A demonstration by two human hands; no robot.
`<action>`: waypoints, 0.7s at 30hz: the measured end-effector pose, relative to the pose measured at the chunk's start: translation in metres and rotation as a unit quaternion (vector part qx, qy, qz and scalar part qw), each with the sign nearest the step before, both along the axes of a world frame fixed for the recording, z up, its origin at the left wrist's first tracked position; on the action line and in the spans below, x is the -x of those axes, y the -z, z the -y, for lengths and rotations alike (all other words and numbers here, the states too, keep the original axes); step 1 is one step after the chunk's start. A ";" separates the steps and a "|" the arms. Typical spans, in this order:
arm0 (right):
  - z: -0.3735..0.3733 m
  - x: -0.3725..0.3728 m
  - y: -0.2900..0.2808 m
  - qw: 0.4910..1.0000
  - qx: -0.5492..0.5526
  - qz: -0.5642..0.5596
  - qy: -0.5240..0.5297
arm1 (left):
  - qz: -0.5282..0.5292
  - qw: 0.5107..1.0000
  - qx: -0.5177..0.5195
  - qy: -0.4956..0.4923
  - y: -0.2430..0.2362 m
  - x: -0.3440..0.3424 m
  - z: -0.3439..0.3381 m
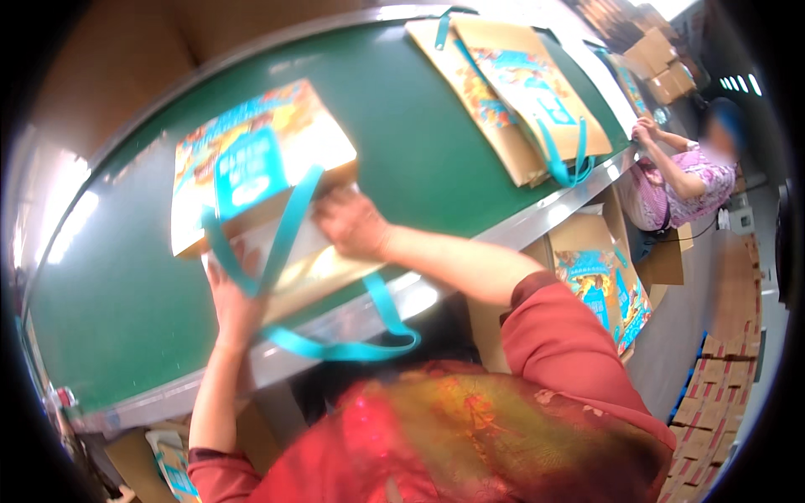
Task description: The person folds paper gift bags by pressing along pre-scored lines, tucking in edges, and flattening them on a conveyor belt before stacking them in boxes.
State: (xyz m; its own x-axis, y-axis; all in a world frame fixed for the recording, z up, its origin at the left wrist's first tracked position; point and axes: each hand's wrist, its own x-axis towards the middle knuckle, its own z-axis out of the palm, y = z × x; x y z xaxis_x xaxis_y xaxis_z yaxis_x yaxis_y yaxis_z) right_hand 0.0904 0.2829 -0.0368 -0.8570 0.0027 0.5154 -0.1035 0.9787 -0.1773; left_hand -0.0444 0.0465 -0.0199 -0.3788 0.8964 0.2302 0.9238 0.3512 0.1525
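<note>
A printed paper gift bag [197,180] in orange, white and teal lies on the green work surface, its open mouth turned toward me. One teal ribbon handle [289,230] loops across the mouth; another teal handle [344,350] hangs over the metal edge. At the left side of the mouth, my left hand [236,293] grips the bag's edge, with some fingers blurred and partly behind the ribbon. My right hand [352,222] is closed at the right side of the mouth, its fingertips hidden against the bag. A pale panel [310,272] shows between the hands.
More flat gift bags [528,96] with teal handles lie farther right on the green surface [411,159]. A metal rail [537,214] runs along the near edge. Below it, an open carton [579,230] holds printed bags. A co-worker [683,176] is at the right.
</note>
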 end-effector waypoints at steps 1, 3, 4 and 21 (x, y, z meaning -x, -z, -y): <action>0.003 0.004 -0.003 1.000 -0.009 0.006 -0.002 | -0.025 1.000 -0.003 0.008 0.001 0.004 0.004; 0.002 -0.001 -0.006 1.000 -0.029 0.002 0.004 | -0.034 0.998 -0.044 0.014 0.009 0.004 0.002; -0.001 -0.005 -0.006 0.999 -0.038 -0.005 0.011 | -0.050 0.996 -0.058 0.038 0.013 0.006 0.000; -0.042 0.009 -0.014 0.864 0.394 -0.176 0.261 | 0.086 0.986 0.056 0.131 -0.008 -0.023 0.002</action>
